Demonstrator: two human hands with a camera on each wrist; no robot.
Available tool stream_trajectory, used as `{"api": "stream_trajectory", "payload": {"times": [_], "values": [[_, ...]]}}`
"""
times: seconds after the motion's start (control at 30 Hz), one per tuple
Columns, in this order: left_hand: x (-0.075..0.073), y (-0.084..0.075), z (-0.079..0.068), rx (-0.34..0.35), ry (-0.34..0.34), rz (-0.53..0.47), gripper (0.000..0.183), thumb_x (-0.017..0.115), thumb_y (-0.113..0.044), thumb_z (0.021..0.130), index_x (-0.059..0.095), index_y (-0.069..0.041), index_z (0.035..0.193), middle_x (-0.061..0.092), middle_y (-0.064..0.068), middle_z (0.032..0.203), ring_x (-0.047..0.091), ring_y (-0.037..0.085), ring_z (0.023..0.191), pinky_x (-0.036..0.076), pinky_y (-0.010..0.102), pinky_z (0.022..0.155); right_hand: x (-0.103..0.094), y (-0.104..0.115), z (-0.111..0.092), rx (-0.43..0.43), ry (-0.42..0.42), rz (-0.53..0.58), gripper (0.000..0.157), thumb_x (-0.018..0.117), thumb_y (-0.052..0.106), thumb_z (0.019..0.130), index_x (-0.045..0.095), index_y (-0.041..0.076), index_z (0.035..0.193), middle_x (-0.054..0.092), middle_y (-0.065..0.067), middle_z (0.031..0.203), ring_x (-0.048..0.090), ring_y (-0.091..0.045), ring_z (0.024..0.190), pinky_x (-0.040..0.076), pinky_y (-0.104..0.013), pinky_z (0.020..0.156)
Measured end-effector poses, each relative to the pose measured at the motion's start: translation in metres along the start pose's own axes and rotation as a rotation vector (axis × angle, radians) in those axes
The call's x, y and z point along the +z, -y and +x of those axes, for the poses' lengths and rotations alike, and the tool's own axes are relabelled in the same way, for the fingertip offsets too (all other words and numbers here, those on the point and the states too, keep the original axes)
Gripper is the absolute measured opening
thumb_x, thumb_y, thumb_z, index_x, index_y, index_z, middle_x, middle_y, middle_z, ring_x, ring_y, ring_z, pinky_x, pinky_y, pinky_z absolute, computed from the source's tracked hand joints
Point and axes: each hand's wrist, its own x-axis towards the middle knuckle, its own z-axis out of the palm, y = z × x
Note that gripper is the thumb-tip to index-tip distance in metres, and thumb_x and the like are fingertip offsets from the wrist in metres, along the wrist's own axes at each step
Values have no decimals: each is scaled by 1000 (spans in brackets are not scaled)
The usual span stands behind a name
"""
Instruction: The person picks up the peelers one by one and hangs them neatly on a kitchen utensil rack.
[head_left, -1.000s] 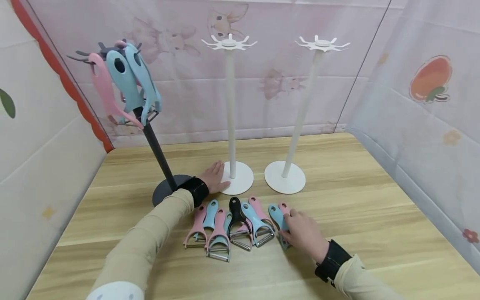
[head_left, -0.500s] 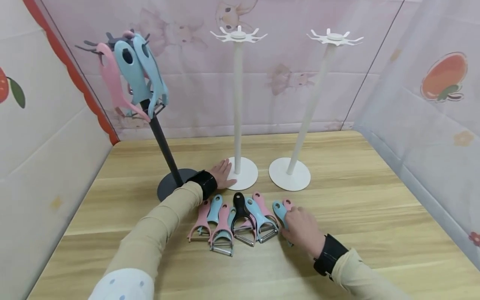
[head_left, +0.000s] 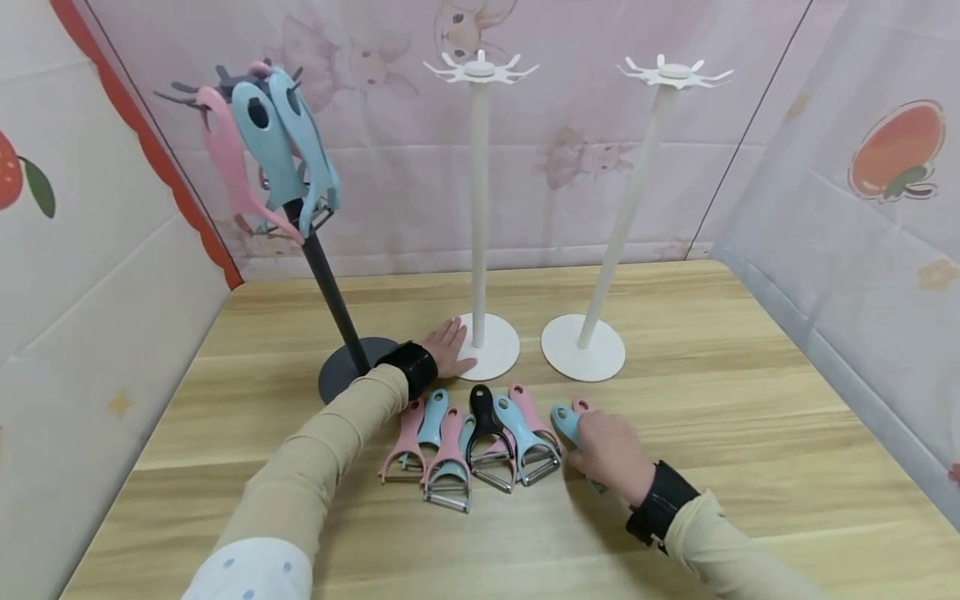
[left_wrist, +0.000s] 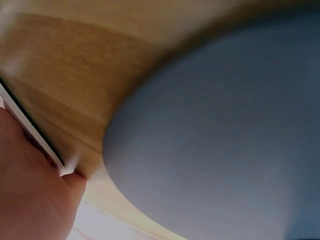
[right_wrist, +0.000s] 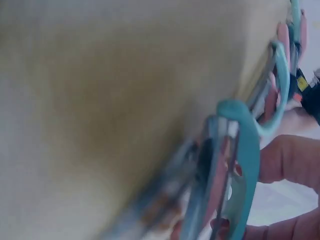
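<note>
My left hand rests with extended fingers on the round white base of the middle stand. In the left wrist view, the palm lies by the base's thin edge. At the right end of a group of peelers, my right hand grips a light-blue peeler. A pink peeler lies just behind it, mostly hidden by that hand. The right wrist view has the blue peeler's frame between thumb and fingers, metal blade beside it. Several pink and blue peelers and a black peeler lie left of the hand.
A dark stand at the left carries several pink and blue peelers on its hooks. Bare hooks top the middle white stand and the right white stand. Patterned cloth surrounds the wooden table.
The head view has shifted a little. My right hand's fingers have closed further round the blue peeler, whose blade end has moved slightly right. The left hand stays on the white base.
</note>
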Motion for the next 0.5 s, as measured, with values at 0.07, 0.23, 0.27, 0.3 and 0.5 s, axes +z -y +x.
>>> {"api": "stream_trajectory", "payload": {"times": [0.07, 0.23, 0.27, 0.3, 0.5], "values": [[0, -1, -1, -4, 0, 4, 77, 35, -50, 95, 5, 0, 147, -2, 18, 153, -1, 30, 140, 13, 41, 111, -7, -2, 2, 7, -32, 14, 26, 73, 14, 67, 49, 6, 61, 42, -1, 57, 42, -15, 49, 34, -26, 41], [1, -2, 0, -14, -2, 32, 77, 34, -50, 95, 6, 0, 147, -1, 17, 153, 0, 29, 140, 12, 40, 111, -38, 0, 14, -10, -190, 78, 22, 69, 16, 74, 55, 0, 74, 46, -4, 62, 45, -17, 52, 37, -27, 42], [1, -3, 0, -17, -2, 33, 77, 34, -50, 95, 6, 0, 147, -1, 17, 153, 0, 29, 140, 12, 40, 111, -46, 2, 18, -39, -252, 103, 20, 69, 15, 74, 56, -1, 76, 49, -5, 63, 47, -17, 52, 39, -27, 42], [1, -3, -1, -20, -2, 34, 77, 34, -50, 95, 6, 0, 147, -1, 17, 153, 0, 29, 140, 12, 40, 111, -55, 4, 22, -73, -316, 131, 20, 68, 13, 75, 57, -2, 78, 52, -7, 64, 49, -19, 53, 40, -28, 43], [0, -3, -1, -30, 1, 35, 77, 33, -51, 95, 5, -1, 147, -2, 16, 153, -1, 28, 140, 11, 39, 112, -109, 25, 50, -336, -765, 237, 22, 67, 9, 75, 61, -6, 89, 62, -14, 73, 58, -25, 60, 46, -35, 49]]}}
